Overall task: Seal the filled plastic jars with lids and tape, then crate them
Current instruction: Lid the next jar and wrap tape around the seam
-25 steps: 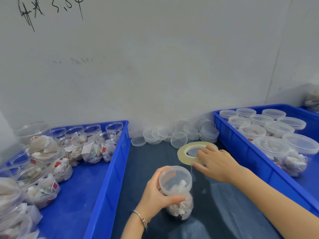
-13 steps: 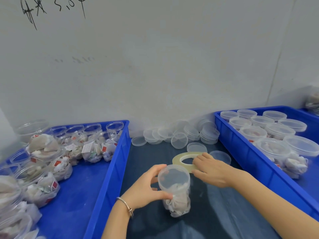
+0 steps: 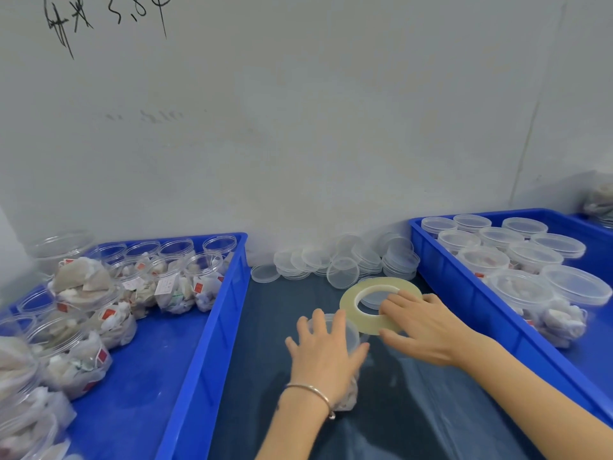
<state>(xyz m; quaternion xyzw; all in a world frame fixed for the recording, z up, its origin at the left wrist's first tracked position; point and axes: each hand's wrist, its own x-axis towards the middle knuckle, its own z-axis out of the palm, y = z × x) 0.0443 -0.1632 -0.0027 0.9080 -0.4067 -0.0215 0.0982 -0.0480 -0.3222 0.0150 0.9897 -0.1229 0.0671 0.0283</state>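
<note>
Jar (image 3: 351,336) mostly hidden beneath left hand (image 3: 326,356), fingers wrapped over its lidded top. Right hand (image 3: 423,330) pinching tape roll (image 3: 368,313); loose tape end indiscernible.

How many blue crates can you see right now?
3: the left crate with open filled jars, the right crate with lidded jars, and the edge of a third crate at far right, mostly out of frame.
</note>
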